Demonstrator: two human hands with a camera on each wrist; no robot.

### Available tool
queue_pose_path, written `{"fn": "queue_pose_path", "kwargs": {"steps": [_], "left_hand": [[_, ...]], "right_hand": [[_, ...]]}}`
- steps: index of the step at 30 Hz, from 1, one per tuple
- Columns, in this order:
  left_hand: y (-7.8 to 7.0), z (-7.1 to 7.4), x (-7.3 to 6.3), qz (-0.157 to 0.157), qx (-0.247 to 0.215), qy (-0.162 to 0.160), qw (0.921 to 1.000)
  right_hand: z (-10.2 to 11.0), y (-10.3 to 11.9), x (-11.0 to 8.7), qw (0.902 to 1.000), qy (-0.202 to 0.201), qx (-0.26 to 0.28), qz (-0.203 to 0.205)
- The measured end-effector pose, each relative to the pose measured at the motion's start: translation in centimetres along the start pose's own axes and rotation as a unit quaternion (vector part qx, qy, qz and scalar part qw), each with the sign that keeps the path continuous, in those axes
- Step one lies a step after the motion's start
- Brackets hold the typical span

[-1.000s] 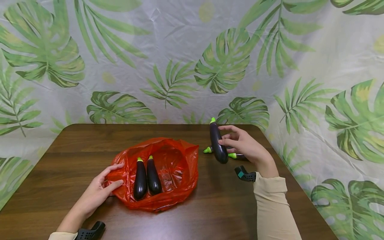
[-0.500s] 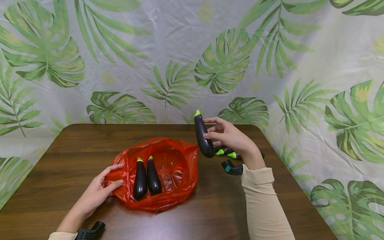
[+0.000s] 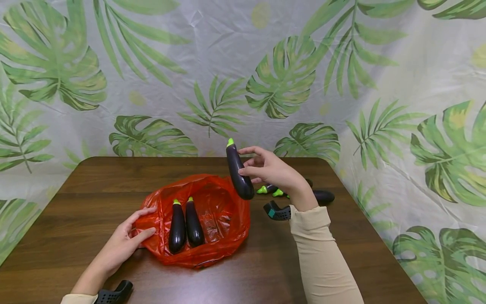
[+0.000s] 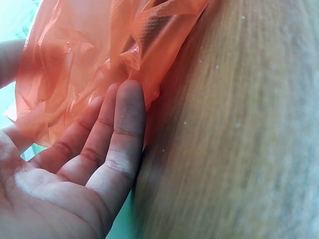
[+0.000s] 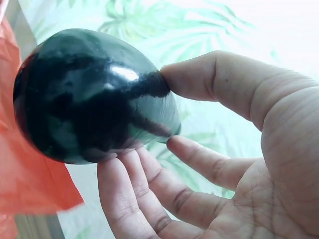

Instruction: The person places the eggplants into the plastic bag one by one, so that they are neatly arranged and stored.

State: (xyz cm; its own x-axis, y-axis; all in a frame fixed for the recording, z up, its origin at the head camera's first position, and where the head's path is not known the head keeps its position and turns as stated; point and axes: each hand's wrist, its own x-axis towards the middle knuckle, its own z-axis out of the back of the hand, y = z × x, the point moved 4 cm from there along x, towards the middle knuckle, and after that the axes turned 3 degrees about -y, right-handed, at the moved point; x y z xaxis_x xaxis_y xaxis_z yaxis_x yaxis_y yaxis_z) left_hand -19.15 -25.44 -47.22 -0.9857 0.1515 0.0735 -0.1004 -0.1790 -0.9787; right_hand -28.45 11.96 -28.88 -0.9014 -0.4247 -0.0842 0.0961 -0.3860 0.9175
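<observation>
My right hand (image 3: 267, 169) holds a dark purple eggplant (image 3: 239, 175) between thumb and fingers, green stem end up, at the right rim of the red plastic bag (image 3: 224, 249). In the right wrist view its glossy rounded end (image 5: 89, 99) faces the camera, with the bag at the left edge. My left hand (image 3: 123, 238) grips the bag's left rim; in the left wrist view its fingers (image 4: 130, 112) lie against the thin film. Two eggplants lie side by side inside the opened bag, a left one (image 3: 177, 230) and a right one (image 3: 194, 226).
More eggplants lie on the brown wooden table (image 3: 265, 261) behind my right wrist, one dark body (image 3: 323, 196) and a few green stem ends (image 3: 262, 190) showing, the rest partly hidden. A leaf-patterned cloth (image 3: 228, 63) hangs behind the table and along its right side.
My right hand has carried the eggplant leftward and slightly up, from over the other eggplants to the bag's right rim. The left hand and the bag stay where they were.
</observation>
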Motion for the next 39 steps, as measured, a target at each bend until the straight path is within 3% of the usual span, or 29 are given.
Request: {"fn": "queue_pose_path", "kwargs": {"steps": [18,39], "left_hand": [[-0.1,-0.1,0.0,0.003,0.003,-0.001,1.0],[-0.1,-0.1,0.0,0.001,-0.009,0.007,0.9999]], "right_hand": [[-4.9,1.4,1.7,0.9974,0.049,-0.045,0.027],[-10.6,0.9,3.4,0.9928,0.106,-0.054,0.018]]}}
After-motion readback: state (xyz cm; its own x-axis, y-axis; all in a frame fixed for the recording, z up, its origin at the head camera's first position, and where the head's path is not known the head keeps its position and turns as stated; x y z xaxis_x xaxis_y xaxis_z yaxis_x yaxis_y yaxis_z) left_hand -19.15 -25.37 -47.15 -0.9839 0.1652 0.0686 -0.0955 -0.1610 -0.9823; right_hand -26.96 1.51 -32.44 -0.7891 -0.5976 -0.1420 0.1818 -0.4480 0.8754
